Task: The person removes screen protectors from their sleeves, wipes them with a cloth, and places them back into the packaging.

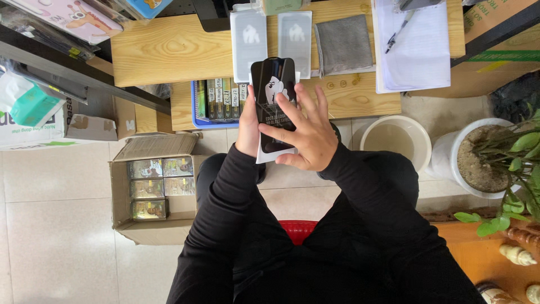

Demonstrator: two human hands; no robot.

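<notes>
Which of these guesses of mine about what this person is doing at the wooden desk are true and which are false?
1. Both hands hold one flat black packet. True: the left hand grips the black packet from behind and the right hand lies across its front.
2. A pen lies on the white papers. True: the pen rests on the white papers.
3. The cardboard box on the floor is empty. False: the cardboard box holds several small packs.
4. The grey cloth hangs over the person's knee. False: the grey cloth lies on the wooden desk.
5. A potted plant stands on the desk. False: the potted plant stands on the floor.
</notes>
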